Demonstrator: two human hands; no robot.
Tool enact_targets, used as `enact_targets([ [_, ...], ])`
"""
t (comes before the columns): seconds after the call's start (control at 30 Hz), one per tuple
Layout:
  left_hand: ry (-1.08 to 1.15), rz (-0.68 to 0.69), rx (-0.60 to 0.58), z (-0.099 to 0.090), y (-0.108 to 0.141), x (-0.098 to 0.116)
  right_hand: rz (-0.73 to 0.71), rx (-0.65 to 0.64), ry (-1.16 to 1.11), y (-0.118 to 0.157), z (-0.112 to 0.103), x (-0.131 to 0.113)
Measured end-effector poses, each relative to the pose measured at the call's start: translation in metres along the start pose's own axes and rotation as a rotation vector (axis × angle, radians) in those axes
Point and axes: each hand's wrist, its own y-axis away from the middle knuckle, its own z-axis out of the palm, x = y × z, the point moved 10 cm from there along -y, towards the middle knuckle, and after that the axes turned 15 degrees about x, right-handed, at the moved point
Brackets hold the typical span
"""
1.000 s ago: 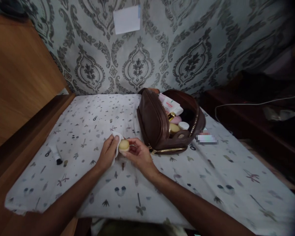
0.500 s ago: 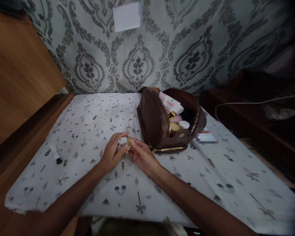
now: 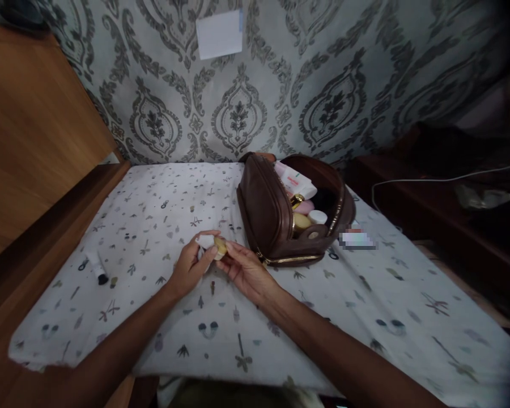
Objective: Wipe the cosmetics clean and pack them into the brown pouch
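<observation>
Both hands meet over the patterned white cloth, left of an open brown bag. My left hand (image 3: 190,267) is closed around a crumpled white cloth or tissue (image 3: 204,242), pressing it with the thumb against a small yellowish item (image 3: 220,247). The fingertips of my right hand (image 3: 247,271) pinch the right side of that small item. Its exact shape is partly hidden by the fingers. The brown bag (image 3: 266,207) has its lid raised and holds a white tube (image 3: 295,180), a white-capped jar (image 3: 318,217) and other small items.
A small tube with a black end (image 3: 97,269) lies on the patterned cloth (image 3: 153,198) at the left. Right of the bag is a blurred-out packet (image 3: 358,238). A wooden panel (image 3: 46,102) stands at the left; a white cable (image 3: 433,179) runs over dark furniture at the right.
The small yellowish item is turned slightly and shows more between the fingers. More of the white cloth or tissue shows in my left hand. The bag stays where it was.
</observation>
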Motion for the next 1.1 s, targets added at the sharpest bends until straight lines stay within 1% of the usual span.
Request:
enact_targets([
  [0.13,-0.025,0.052,0.041,-0.004,-0.001,0.006,-0.054,-0.056,0.064,0.005,0.008,-0.003],
  [0.23,-0.021,0.1,0.06,-0.004,-0.001,0.014,-0.089,-0.041,0.107,0.005,0.007,-0.003],
  [0.27,-0.008,0.094,0.069,-0.004,-0.001,0.014,-0.096,-0.029,0.121,0.005,0.005,-0.002],
  [0.3,0.01,0.066,0.078,-0.004,-0.001,0.012,-0.105,-0.017,0.135,0.004,0.004,-0.002],
  [0.37,0.052,-0.033,0.094,-0.005,-0.001,0.002,-0.126,-0.014,0.156,0.004,0.003,-0.003],
  [0.47,0.079,-0.164,0.127,-0.008,0.0,-0.017,-0.118,-0.051,0.151,0.006,0.006,-0.003],
  [0.57,0.088,-0.221,0.127,-0.007,0.0,-0.027,-0.073,-0.083,0.127,0.007,0.01,0.0],
  [0.63,0.089,-0.239,0.122,-0.006,0.0,-0.028,-0.041,-0.087,0.097,0.006,0.01,0.002],
  [0.7,0.078,-0.219,0.13,-0.007,0.0,-0.025,-0.006,-0.08,0.054,0.004,0.008,0.004],
  [0.77,0.063,-0.155,0.124,-0.008,0.0,-0.017,0.022,-0.068,0.01,0.003,0.007,0.006],
  [0.83,0.059,-0.088,0.089,-0.005,0.001,-0.01,0.033,-0.057,-0.038,0.003,0.005,0.006],
  [0.9,0.03,-0.055,0.05,-0.002,0.004,-0.009,0.028,-0.047,-0.069,0.003,0.005,0.004],
  [1.0,-0.117,-0.033,0.071,-0.003,0.005,-0.013,0.013,-0.05,-0.064,0.004,0.006,0.003],
  [1.1,-0.302,0.052,0.109,-0.007,0.004,-0.012,0.013,-0.084,-0.032,0.005,0.009,0.005],
])
